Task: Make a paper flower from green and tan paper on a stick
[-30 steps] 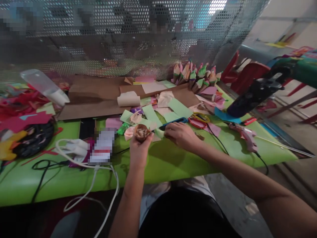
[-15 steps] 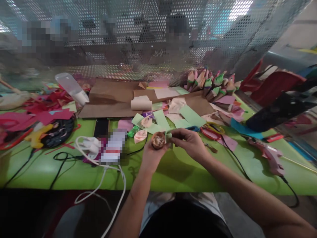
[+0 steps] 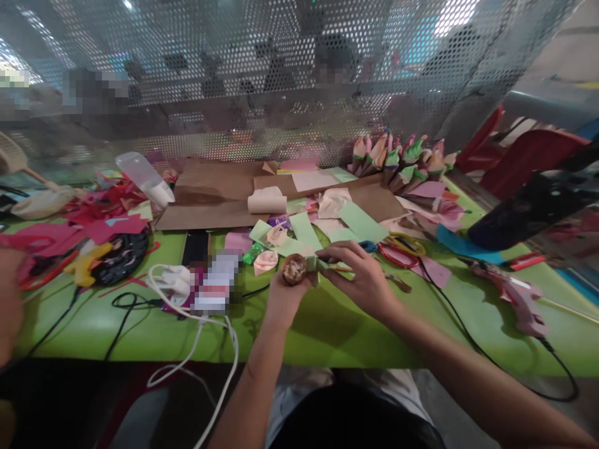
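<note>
My left hand [image 3: 286,295] is wrapped round a small brown round piece [image 3: 294,269] with pale, crumpled stuff inside its open top. Just to its right, my right hand [image 3: 358,274] pinches a small light green paper strip [image 3: 312,265] against the side of that piece. Behind my hands lie light green paper pieces [image 3: 304,229] and a folded pink paper flower [image 3: 265,262]. Blue-handled scissors [image 3: 368,246] rest partly behind my right fingers.
A phone [image 3: 216,282] with white cables lies left on the green table [image 3: 187,340]. Brown paper [image 3: 210,187] and paper cones [image 3: 405,156] are at the back. A pink glue gun [image 3: 515,296] and dark bottle [image 3: 519,212] stand right. Another person's arm [image 3: 9,305] enters at far left.
The brown piece and the green strip have shifted slightly, and my right fingers have spread a little along the strip. Another person's arm has appeared at the far left. The view has moved slightly.
</note>
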Demonstrator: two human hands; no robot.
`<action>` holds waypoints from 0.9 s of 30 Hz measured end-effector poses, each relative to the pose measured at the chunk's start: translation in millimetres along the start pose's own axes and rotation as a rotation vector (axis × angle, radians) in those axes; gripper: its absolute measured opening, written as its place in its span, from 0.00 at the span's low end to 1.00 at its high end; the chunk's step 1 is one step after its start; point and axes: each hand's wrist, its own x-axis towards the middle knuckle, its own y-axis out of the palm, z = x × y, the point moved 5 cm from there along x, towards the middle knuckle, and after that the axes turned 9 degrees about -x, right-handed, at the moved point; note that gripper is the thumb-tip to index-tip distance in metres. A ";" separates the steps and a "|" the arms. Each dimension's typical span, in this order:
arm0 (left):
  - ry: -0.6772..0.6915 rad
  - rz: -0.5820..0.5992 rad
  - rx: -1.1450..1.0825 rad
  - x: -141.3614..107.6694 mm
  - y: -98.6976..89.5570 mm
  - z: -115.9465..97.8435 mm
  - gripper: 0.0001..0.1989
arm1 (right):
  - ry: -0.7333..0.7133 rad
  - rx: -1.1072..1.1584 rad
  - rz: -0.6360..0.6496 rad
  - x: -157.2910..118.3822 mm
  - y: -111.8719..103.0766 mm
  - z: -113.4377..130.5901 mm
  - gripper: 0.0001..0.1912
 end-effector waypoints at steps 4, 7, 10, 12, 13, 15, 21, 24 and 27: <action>-0.057 0.012 -0.113 -1.3 2.4 -2.3 0.24 | -0.162 -0.159 0.049 -1.9 6.5 6.1 0.19; -0.068 0.036 -0.142 -2.3 3.8 -4.2 0.26 | -0.239 -0.244 0.064 -4.2 12.1 6.7 0.18; -0.102 0.055 -0.141 -3.6 3.4 -2.8 0.25 | -0.277 -0.252 0.036 -5.9 12.9 5.3 0.12; -0.130 0.073 -0.134 -4.9 3.2 -1.8 0.24 | -0.269 -0.233 0.009 -5.8 10.7 4.1 0.09; -0.142 0.083 -0.131 -5.5 3.2 -1.6 0.25 | -0.251 -0.214 -0.006 -5.2 8.9 3.6 0.08; -0.159 0.109 -0.138 -5.8 4.1 -1.9 0.26 | -0.191 -0.156 -0.037 -2.9 5.3 2.3 0.06; -0.117 0.125 -0.183 -4.4 5.3 -1.0 0.30 | -0.136 -0.063 -0.076 -1.2 2.5 6.4 0.07; -0.142 0.197 -0.192 -5.7 7.6 3.6 0.32 | -0.131 -0.077 -0.055 -7.8 3.5 2.9 0.07; -0.163 0.249 -0.226 -5.5 10.9 6.1 0.29 | -0.063 -0.068 -0.047 -12.2 3.0 -7.5 0.06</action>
